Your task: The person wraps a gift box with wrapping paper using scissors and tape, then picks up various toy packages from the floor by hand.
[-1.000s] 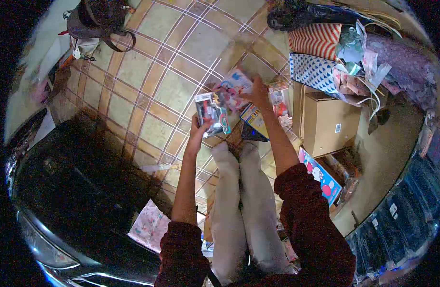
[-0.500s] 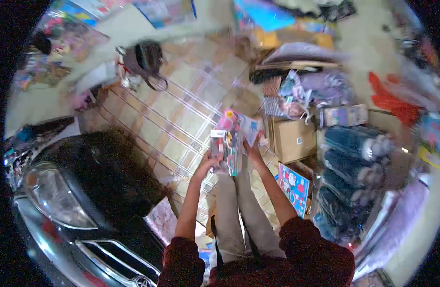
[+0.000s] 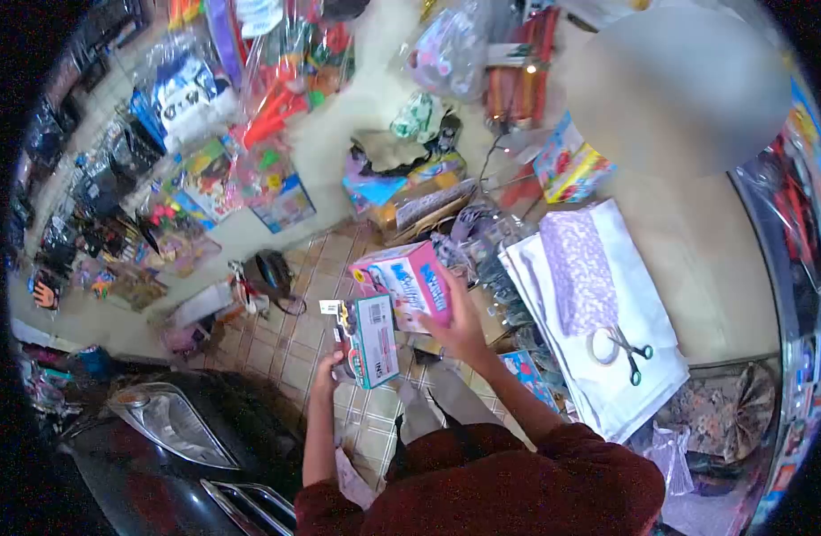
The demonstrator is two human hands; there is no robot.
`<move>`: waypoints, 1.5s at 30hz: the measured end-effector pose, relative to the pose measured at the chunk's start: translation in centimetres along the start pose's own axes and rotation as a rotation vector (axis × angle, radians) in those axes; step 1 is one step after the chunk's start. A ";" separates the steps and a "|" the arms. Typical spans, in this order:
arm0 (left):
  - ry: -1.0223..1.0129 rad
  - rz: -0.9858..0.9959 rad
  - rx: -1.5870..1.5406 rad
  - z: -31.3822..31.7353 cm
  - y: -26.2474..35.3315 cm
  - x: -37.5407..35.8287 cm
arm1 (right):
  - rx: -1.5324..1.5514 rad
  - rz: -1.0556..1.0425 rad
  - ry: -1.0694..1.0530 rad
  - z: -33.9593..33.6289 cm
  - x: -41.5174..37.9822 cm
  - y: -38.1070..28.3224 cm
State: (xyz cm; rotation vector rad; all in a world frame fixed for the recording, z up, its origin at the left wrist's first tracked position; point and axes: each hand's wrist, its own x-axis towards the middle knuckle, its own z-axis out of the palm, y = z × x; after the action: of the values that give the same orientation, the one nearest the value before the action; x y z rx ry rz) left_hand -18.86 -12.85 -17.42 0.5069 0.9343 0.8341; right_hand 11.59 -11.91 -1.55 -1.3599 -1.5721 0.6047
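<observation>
My left hand [image 3: 328, 371] is closed around the lower left side of a toy box [image 3: 377, 339]. That box has a white printed panel, a barcode and a green edge. Its contents are too small to make out. My right hand [image 3: 458, 323] grips a pink and white box [image 3: 410, 288] with blue lettering, fingers along its right side. The pink box sits above and to the right of the toy box, and their edges overlap in view. Both are held in front of my body, over the tiled floor.
A dark car [image 3: 174, 464] stands at the lower left. To the right, scissors [image 3: 638, 357] and a tape roll [image 3: 602, 345] lie on white sheets [image 3: 625, 393] beside a lilac patterned cloth [image 3: 578, 268]. Bagged toys [image 3: 285, 107] and a backpack [image 3: 269, 272] are farther off.
My view has swung to the right, bringing the scissors and white sheets into sight. The two boxes, close together before, are now tilted and spread apart, the pink one raised in my right hand.
</observation>
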 end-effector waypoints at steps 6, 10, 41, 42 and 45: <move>-0.052 0.026 0.403 6.2 4.9 0.9 | -0.152 -0.009 0.069 -11.9 1.8 -2.5; -0.201 0.128 0.362 14.1 4.3 3.0 | -0.347 -0.024 0.132 -18.7 4.9 -2.3; -0.204 0.403 0.073 29.9 3.9 13.8 | -1.059 0.028 0.317 -22.7 14.9 9.3; -0.229 0.400 0.112 30.3 4.3 14.1 | -1.068 0.006 0.350 -22.8 14.8 9.3; -0.200 0.459 0.144 31.1 4.2 15.8 | -1.085 -0.025 0.396 -22.7 15.0 9.0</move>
State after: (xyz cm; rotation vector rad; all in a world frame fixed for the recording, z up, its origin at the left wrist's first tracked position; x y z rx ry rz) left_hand 11.25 1.35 -6.21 0.9347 0.7029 1.1084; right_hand 36.65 -0.02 5.75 -2.0454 -1.6009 -0.6363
